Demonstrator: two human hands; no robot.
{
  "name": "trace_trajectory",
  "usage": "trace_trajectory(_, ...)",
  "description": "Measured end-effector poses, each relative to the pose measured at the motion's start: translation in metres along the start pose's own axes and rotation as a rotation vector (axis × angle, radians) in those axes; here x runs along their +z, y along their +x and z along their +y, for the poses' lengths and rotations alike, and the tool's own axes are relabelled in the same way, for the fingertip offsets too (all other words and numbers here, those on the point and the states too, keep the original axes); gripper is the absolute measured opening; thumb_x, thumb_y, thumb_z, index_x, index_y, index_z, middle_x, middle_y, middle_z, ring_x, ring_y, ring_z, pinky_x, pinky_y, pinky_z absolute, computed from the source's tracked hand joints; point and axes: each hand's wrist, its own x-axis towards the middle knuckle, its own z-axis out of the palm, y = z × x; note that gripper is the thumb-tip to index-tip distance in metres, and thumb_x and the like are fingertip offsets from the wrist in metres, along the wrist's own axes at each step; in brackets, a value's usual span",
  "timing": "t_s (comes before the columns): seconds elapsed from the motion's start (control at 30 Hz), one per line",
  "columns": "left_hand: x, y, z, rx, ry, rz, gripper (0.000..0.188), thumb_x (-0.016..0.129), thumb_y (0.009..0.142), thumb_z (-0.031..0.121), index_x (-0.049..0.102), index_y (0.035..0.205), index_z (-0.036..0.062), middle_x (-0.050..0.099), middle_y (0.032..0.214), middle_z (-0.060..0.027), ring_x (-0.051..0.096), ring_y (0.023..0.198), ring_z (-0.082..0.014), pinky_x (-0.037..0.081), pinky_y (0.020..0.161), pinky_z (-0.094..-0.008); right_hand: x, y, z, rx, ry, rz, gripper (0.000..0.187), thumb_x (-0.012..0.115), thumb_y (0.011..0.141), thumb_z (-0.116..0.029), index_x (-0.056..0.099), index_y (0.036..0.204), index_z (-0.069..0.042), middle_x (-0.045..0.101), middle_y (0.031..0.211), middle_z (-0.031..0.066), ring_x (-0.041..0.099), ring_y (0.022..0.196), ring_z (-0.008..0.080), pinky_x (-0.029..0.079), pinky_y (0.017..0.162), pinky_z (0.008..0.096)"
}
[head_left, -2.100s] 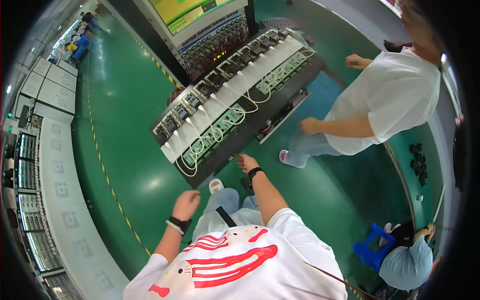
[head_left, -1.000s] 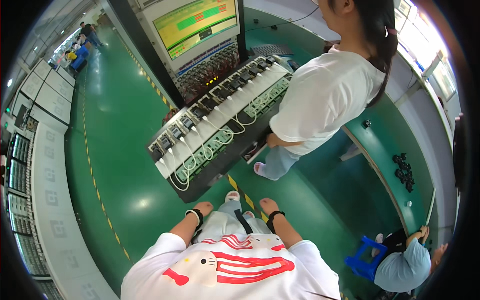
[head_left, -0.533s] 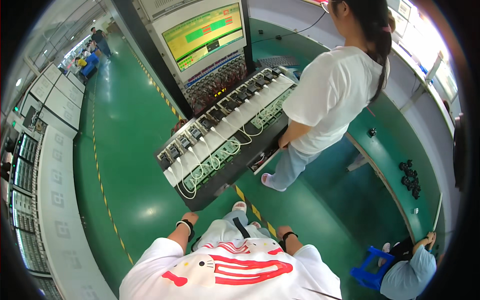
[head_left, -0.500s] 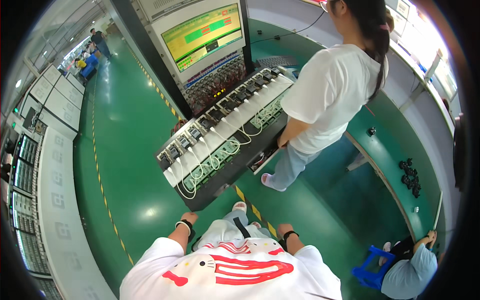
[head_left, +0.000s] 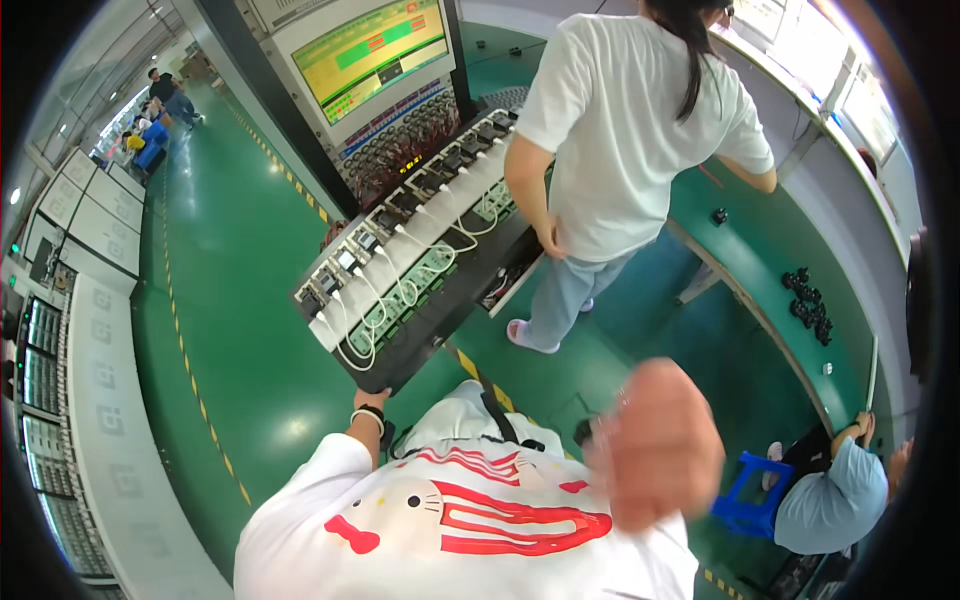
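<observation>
My left hand (head_left: pixel 373 398), with a dark band at the wrist, is at the near corner of a long black-edged test bench (head_left: pixel 400 368) and seems to touch it; its fingers are too small to make out. My right hand (head_left: pixel 662 445) is raised in front of my white shirt, large and smeared by motion, so its fingers do not show clearly. Along the bench runs a row of small black devices (head_left: pixel 366 241) on a white strip. White cables (head_left: pixel 372 318) loop from the strip over green circuit boards (head_left: pixel 430 272).
A person in a white T-shirt (head_left: pixel 625 130) stands at the bench's right side. Behind it rises a cabinet with a lit screen (head_left: pixel 375 62). A curved green table (head_left: pixel 760 250) holds small black parts (head_left: pixel 806 306). At lower right, someone in light blue (head_left: pixel 832 505) sits near a blue stool (head_left: pixel 750 495).
My right hand has risen from my side to in front of my chest. My left hand has come up to the bench's corner. The standing person has turned and shifted.
</observation>
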Motion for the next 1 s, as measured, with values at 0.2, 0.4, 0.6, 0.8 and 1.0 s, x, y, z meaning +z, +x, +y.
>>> trace_trajectory(0.2, -0.013, -0.006, 0.007, 0.110, 0.221, 0.003, 0.053, 0.078, 0.068, 0.031, 0.059, 0.109, 0.0025, 0.066, 0.098, -0.0160, 0.063, 0.090, -0.0293, 0.047, 0.080, -0.0368, 0.007, 0.039, -0.064, -0.066, -0.114, 0.017, 0.021, 0.073, 0.058, -0.017, 0.070, 0.079, -0.011, 0.066, 0.079, 0.0055, 0.058, 0.066, 0.0170, 0.043, 0.058, 0.0355)
trace_trajectory(0.4, -0.035, -0.005, 0.007, 0.051, 0.375, -0.180, 0.051, 0.069, 0.071, 0.035, 0.061, 0.110, 0.0030, 0.062, 0.107, -0.0221, 0.056, 0.105, -0.0380, 0.045, 0.087, -0.0416, 0.010, 0.050, -0.045, -0.027, 0.023, -0.025, 0.016, 0.066, 0.065, -0.014, 0.067, 0.077, -0.004, 0.063, 0.074, 0.0041, 0.056, 0.062, 0.0162, 0.045, 0.057, 0.0288)
trace_trajectory(0.6, -0.040, -0.011, 0.013, 0.001, 0.183, -0.221, 0.048, 0.068, 0.070, 0.037, 0.064, 0.099, -0.0005, 0.066, 0.096, -0.0187, 0.063, 0.091, -0.0328, 0.048, 0.080, -0.0402, 0.024, 0.054, -0.023, -0.210, 0.345, -0.254, 0.018, 0.055, 0.076, -0.009, 0.064, 0.089, 0.000, 0.060, 0.097, 0.0094, 0.057, 0.077, 0.0197, 0.047, 0.062, 0.0308)
trace_trajectory(0.8, -0.027, -0.015, 0.030, -0.211, 0.054, -0.239, 0.058, 0.073, 0.069, 0.048, 0.060, 0.098, -0.0007, 0.064, 0.088, -0.0114, 0.063, 0.075, -0.0226, 0.050, 0.065, -0.0406, 0.047, 0.046, -0.021, -0.558, -0.268, -0.101, 0.042, 0.052, 0.078, -0.010, 0.057, 0.119, -0.006, 0.055, 0.119, 0.0067, 0.052, 0.109, 0.0184, 0.048, 0.086, 0.0375)
trace_trajectory(1.0, -0.022, -0.025, 0.023, 0.043, 0.476, -0.065, 0.062, 0.056, 0.082, 0.052, 0.061, 0.103, -0.0052, 0.067, 0.091, -0.0186, 0.066, 0.073, -0.0294, 0.051, 0.072, -0.0412, 0.042, 0.018, -0.014, -0.667, -0.351, 0.169, 0.044, 0.052, 0.078, -0.015, 0.058, 0.122, -0.016, 0.063, 0.103, 0.0040, 0.057, 0.097, 0.0119, 0.048, 0.074, 0.0278)
